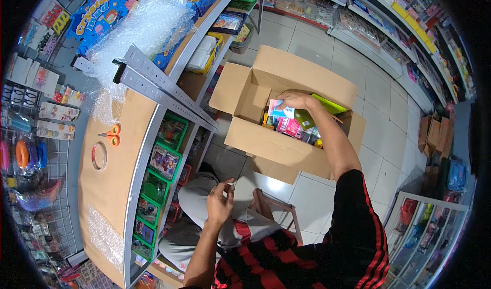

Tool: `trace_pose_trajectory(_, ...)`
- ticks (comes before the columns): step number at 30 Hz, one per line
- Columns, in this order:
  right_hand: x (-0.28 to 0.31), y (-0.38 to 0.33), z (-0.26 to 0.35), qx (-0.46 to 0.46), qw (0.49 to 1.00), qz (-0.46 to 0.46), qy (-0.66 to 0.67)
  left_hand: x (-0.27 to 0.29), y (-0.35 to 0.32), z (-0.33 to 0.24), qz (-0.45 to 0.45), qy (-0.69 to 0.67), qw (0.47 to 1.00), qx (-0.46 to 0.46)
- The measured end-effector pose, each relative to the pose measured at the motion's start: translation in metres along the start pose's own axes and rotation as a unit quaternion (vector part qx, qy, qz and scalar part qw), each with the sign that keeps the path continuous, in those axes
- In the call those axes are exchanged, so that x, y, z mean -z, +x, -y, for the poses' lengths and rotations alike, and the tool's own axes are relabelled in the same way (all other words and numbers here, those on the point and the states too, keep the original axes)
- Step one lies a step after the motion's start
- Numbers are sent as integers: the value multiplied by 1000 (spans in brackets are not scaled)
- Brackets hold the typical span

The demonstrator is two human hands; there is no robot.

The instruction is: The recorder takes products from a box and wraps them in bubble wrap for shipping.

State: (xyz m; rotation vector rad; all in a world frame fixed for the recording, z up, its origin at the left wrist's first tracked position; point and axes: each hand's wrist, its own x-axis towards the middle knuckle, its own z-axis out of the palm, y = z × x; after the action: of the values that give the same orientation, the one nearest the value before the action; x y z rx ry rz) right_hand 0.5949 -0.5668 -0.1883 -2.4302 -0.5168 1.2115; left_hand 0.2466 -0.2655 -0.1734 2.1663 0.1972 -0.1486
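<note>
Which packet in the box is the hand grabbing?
The light blue and white packet, under the right hand. The pink one beside it and the green flat one lie untouched.

box point(266, 141): brown cardboard, flaps standing open, sitting on the floor at one o'clock from the person's knees
packets point(289, 125): colourful, lying packed inside the box, one light-blue packet point(279, 110) tilting at top
</note>
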Motion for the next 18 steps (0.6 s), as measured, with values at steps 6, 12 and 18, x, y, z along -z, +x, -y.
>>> trace_pose_trajectory(6, 5, -6, -22, 14, 981, -23, 191, -4, -6, 15, -20, -21, 999, 12)
trace_pose_trajectory(12, -8, 9, -34, 16, 984, -55, 167, -10, -8, 7, -3, -18, 1000, -1)
trace_pose_trajectory(18, -11, 21, -15, 18, 1000, -16, -9, -7, -11, 5, -8, -19, 1000, 11)
